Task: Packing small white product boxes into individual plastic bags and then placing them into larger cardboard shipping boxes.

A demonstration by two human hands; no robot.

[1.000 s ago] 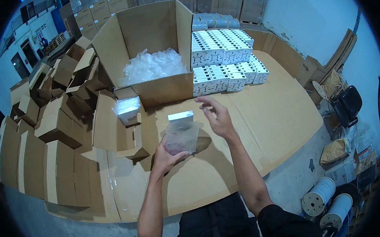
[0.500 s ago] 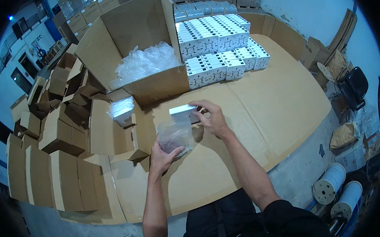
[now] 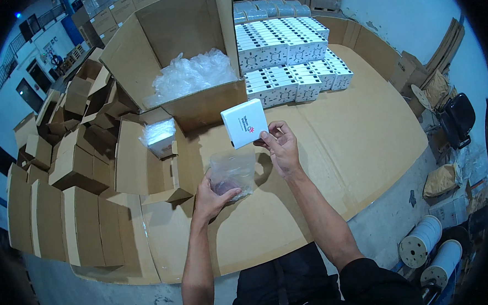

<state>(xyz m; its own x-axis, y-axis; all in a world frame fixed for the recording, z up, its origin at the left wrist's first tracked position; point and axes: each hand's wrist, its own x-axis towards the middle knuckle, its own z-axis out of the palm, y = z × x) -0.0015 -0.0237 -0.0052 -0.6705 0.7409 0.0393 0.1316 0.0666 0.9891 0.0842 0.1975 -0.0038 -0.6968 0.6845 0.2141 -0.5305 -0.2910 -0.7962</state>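
Between the thumb and fingers of my right hand [image 3: 281, 148] is a flat white box [image 3: 244, 124], held up by its lower right corner with its printed broad face showing. Lower and to the left, my left hand [image 3: 215, 197] grips a clear plastic bag [image 3: 233, 169] by its side, thumb across the front. The box is fully out of the bag, a little above its mouth. Left of my left hand stands an open cardboard carton [image 3: 131, 161] with several plastic-wrapped white boxes [image 3: 160, 136] in it.
A large open carton [image 3: 203, 102] full of crumpled clear bags [image 3: 193, 75] stands behind. Stacked white boxes [image 3: 283, 51] fill the back right of the cardboard-covered table [image 3: 354, 141]. Several open cartons [image 3: 79, 166] crowd the left side; cable spools [image 3: 422, 241] lie at lower right.
My right hand has pulled the white box up clear of the bag and turned its broad face into view. The left hand keeps the bag in nearly the same place.
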